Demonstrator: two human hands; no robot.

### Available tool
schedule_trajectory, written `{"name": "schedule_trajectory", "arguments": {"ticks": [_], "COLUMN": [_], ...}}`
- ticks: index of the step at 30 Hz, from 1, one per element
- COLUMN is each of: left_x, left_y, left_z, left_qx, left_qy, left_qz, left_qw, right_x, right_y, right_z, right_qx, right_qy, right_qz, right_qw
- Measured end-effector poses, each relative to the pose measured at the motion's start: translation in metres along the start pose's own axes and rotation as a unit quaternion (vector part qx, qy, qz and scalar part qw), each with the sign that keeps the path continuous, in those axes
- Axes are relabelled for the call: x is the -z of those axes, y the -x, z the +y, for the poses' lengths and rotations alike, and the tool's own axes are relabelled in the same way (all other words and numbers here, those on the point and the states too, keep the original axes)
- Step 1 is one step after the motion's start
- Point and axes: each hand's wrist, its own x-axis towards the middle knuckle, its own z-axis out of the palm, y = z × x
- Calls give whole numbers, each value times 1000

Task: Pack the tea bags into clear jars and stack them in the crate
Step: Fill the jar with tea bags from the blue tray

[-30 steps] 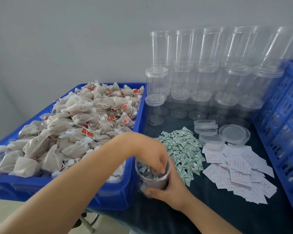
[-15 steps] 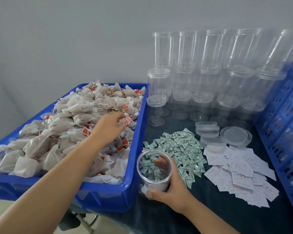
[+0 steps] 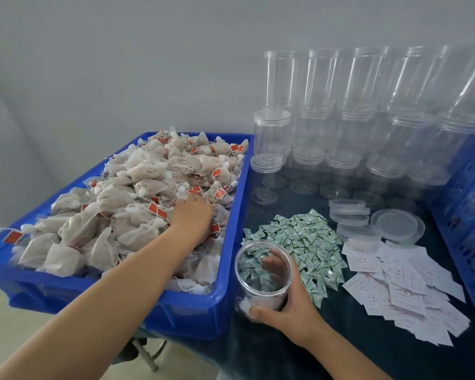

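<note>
The left hand [image 3: 191, 219] lay among tea bags [image 3: 137, 193], its fingers' state unclear; the right hand [image 3: 287, 311] gripped the open jar [image 3: 262, 275] just beside the tub's rim [image 3: 237, 215].

One blue tub [image 3: 225, 305] of tea bags [image 3: 137, 193], too many to count; two hands; one open jar [image 3: 262, 278] lower centre; stacked empty jars [image 3: 368, 127] upper right, uncountable.

Tea bags [image 3: 137, 187]: white mesh pouches with red tags, heaped in blue bin [image 3: 225, 297]. Open clear jar [image 3: 262, 275]: upright, beside bin. Empty clear jars [image 3: 354, 119]: stacked behind. Blue crate [image 3: 472, 215]: at right edge.
</note>
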Motion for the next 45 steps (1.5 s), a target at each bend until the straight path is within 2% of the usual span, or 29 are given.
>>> {"name": "schedule_trajectory", "arguments": {"ticks": [7,14,25,28,32,36,40,45], "left_x": [7,10,16,20,28,42,61,82], "left_y": [0,0,6,6,7,8,15,32], "left_z": [10,11,2,-2,-9,-16,-16,-5], "left_qx": [17,18,37,39,44,28,0,-36], "left_qy": [-76,-73,114,204,319,368,374,434], "left_qz": [-41,-44,49,86,93,93,100,108], "left_qw": [996,996,992,974,942,925,922,894], "right_x": [1,0,2,2,2,2,1,0], "right_y": [0,2,2,2,2,2,2,3], "right_z": [-1,-4,-3,-3,-5,-5,-5,-5], "right_qx": [-2,-3,-8,-7,-8,-3,3,5], "right_qy": [-4,-3,6,5,6,10,10,3], "right_qz": [1,3,-5,-5,-8,-5,-1,1], "right_qw": [1000,1000,1000,1000,1000,1000,1000,1000]}}
